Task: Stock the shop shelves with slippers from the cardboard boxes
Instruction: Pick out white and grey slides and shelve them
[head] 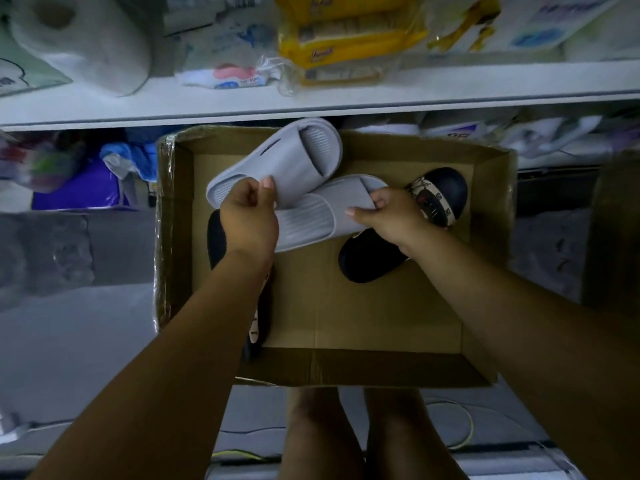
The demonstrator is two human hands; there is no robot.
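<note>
Left hand (247, 216) pinches heel of upper grey slipper (287, 161); right hand (388, 216) grips lower grey slipper (311, 216), pair crossed above open box (346, 306). Black slippers (374, 261) lie on box floor (one half hidden under left arm). Step: lifting pair out. Next, likely: align both, raise to shelf (311, 102).

1. This is a shop: a long white shelf (311, 105) runs across the view, crowded with wrapped goods.
2. On it sit a pack of paper rolls (79, 39), yellow packets (346, 39) in clear film and other printed packs, side by side.
3. The tier below holds more bagged goods, among them a purple pack (76, 199).
4. An open cardboard box (491, 237) stands on the floor before the shelves, with loose grey slippers (294, 157) and black slippers (367, 261) as stock.
</note>
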